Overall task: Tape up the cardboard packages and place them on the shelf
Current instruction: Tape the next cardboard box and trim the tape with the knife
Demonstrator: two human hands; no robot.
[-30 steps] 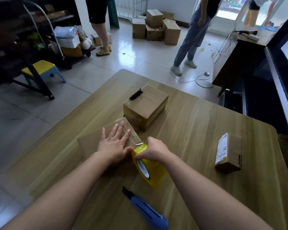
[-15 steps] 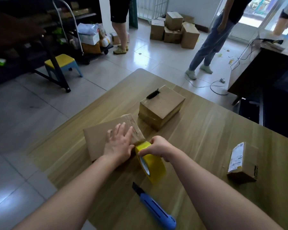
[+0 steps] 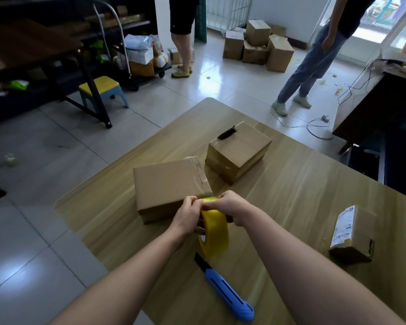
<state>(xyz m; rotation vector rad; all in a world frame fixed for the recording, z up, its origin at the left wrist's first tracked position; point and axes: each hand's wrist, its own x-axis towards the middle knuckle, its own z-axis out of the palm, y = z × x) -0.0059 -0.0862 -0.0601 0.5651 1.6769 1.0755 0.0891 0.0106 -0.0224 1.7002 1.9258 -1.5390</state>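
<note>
Head camera: both hands grip the yellow tape roll (image 3: 215, 227) at the near edge of the flat box (image 3: 168, 186); left hand (image 3: 189, 215) and right hand (image 3: 231, 206) pinch its top, seemingly tearing or finding the end. Tape already shows along that box's right side. A second box (image 3: 239, 151) behind looks wrapped, a small labelled package (image 3: 352, 234) waits right, a blue knife (image 3: 227, 293) lies near. Nothing appears shelved yet

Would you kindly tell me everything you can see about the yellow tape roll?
The tape roll is a ring of glossy, translucent yellow packing tape. It stands on edge above the wooden table, just in front of the nearest cardboard box. The left hand and right hand both pinch its top edge.
</note>
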